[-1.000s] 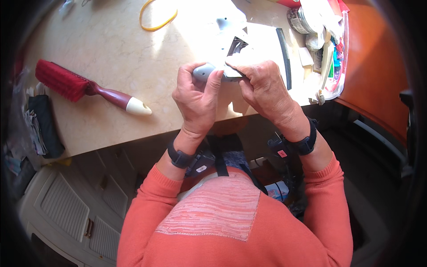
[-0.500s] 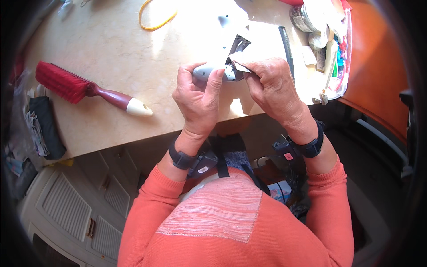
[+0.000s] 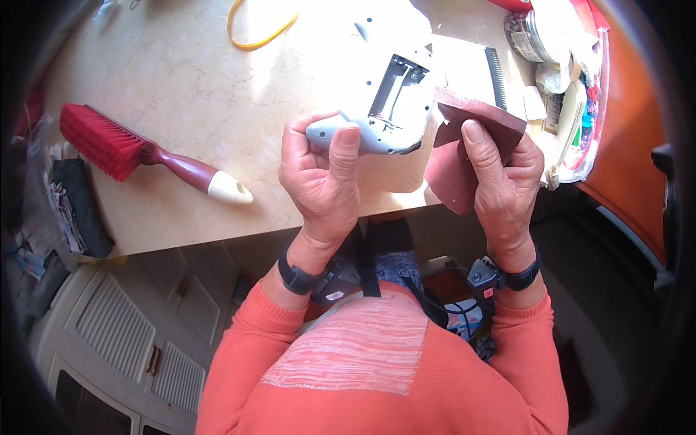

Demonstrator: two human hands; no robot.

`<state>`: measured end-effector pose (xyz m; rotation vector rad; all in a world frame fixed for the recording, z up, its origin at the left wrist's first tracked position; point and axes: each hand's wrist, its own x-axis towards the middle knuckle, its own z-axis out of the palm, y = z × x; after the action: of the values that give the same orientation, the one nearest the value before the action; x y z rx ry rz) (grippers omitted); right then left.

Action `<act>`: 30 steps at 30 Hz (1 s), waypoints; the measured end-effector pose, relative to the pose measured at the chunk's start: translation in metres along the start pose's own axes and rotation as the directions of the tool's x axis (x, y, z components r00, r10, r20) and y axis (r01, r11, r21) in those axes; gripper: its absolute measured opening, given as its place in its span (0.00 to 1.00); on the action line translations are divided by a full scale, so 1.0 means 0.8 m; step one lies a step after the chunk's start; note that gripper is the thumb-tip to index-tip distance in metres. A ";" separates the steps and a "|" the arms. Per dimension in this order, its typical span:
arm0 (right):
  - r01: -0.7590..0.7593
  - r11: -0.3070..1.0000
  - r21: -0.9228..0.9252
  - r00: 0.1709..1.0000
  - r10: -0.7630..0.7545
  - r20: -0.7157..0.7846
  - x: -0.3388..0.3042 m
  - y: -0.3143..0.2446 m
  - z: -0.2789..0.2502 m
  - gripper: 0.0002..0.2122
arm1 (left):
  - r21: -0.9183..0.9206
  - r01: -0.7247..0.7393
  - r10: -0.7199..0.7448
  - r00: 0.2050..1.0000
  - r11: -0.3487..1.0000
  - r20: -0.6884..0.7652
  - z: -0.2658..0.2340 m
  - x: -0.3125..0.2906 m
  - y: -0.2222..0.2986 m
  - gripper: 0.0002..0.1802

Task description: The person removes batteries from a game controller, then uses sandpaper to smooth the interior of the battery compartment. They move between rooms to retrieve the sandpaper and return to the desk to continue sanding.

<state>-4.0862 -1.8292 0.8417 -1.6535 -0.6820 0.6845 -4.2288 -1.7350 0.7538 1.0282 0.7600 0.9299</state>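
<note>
My left hand (image 3: pixel 319 177) is closed round one grip of a pale grey game controller (image 3: pixel 371 138), thumb on top. The controller's back faces up, and its battery compartment (image 3: pixel 397 90) lies uncovered, with metal contacts inside and no batteries visible. Glare washes out its far side. To the right, my right hand (image 3: pixel 507 170) pinches a folded maroon sheet that looks like sandpaper (image 3: pixel 451 170), the thumb pressing on its face. A small gap separates the sheet from the controller.
A red-bristled brush (image 3: pixel 109 141) lies at left, near a dark pouch (image 3: pixel 80 206). A yellow band (image 3: pixel 254 46) rests at the back. A black comb (image 3: pixel 496 76) lies right of the controller, beside a box (image 3: pixel 603 109) of odds and ends with a jar (image 3: pixel 525 36).
My right hand has drawn back to the right, away from the controller, bringing the folded maroon sheet into full view. The controller's battery compartment now shows uncovered. My left hand keeps its hold.
</note>
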 end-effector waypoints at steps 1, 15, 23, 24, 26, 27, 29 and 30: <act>0.025 1.000 0.006 1.000 -0.025 -0.004 -0.003 0.006 -0.001 0.11 | 0.015 0.000 0.000 1.000 1.000 -0.010 -0.001 0.000 0.000 0.19; 0.119 0.991 0.057 0.992 -0.122 0.041 -0.014 0.049 -0.006 0.11 | -0.031 0.040 -0.040 0.999 0.999 -0.017 -0.006 -0.001 0.004 0.22; 0.225 0.974 -0.009 0.971 -0.224 0.082 -0.006 0.043 -0.006 0.09 | -0.043 0.054 -0.055 0.998 0.998 -0.014 -0.004 0.000 0.012 0.22; 0.231 0.973 -0.013 0.970 -0.229 0.083 -0.006 0.044 -0.005 0.09 | -0.047 0.053 -0.053 0.998 0.998 -0.014 -0.003 -0.001 0.012 0.22; 0.256 0.966 -0.031 0.963 -0.252 0.092 -0.004 0.045 -0.004 0.09 | -0.053 0.059 -0.060 0.998 0.997 -0.016 -0.003 -0.001 0.013 0.22; 0.267 0.963 -0.043 0.960 -0.263 0.094 -0.004 0.045 -0.004 0.09 | -0.058 0.062 -0.063 0.998 0.996 -0.014 -0.003 -0.001 0.013 0.22; 0.280 0.958 -0.061 0.957 -0.274 0.094 -0.005 0.044 -0.004 0.09 | -0.050 0.054 -0.055 0.998 0.997 -0.018 -0.003 -0.001 0.012 0.22; 0.259 0.964 -0.059 0.963 -0.253 0.093 -0.005 0.043 -0.005 0.09 | -0.036 0.046 -0.047 0.999 0.998 -0.024 -0.002 -0.001 0.011 0.22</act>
<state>-4.0836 -1.8405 0.8088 -1.5707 -0.9723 0.5508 -4.2331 -1.7327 0.7617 0.9654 0.7826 0.9150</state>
